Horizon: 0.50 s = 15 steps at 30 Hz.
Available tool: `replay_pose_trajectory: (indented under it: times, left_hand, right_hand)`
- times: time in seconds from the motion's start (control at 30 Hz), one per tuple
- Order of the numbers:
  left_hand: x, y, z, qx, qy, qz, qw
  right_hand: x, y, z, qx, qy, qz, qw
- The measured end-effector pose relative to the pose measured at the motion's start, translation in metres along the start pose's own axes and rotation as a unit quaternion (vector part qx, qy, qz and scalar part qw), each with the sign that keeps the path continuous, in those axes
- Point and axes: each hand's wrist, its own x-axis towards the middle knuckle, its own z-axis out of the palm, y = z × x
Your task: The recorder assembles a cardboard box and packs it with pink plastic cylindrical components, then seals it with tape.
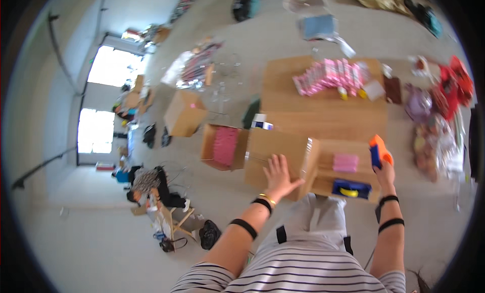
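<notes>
A brown cardboard box stands at the near left of the table. My left hand lies on its top with the fingers spread, pressing flat near the closed flaps. To the right, my right hand is wrapped round an orange and blue tape dispenser, held above the table's right edge and apart from the box. Between the hands, a few pink packets lie on the table. Closer to me sits a dark blue tray-like item with a yellow curved piece in it.
Many pink packets are stacked at the far side of the wooden table. An open carton of pink packets stands left of the table. Red and purple bags lie to the right. Another person is at the left.
</notes>
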Motion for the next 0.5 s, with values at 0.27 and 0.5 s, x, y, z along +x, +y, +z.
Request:
replay_pose_trajectory:
  times: [0.27, 0.5]
  left_hand:
    - [-0.001, 0.015, 0.008, -0.015, -0.073, -0.068, 0.995]
    - [-0.001, 0.012, 0.010, -0.014, -0.063, -0.071, 0.995]
  right_hand:
    - [0.046, 0.005, 0.042, -0.093, 0.051, -0.020, 0.994]
    - [0.067, -0.007, 0.071, -0.153, 0.005, -0.020, 0.988]
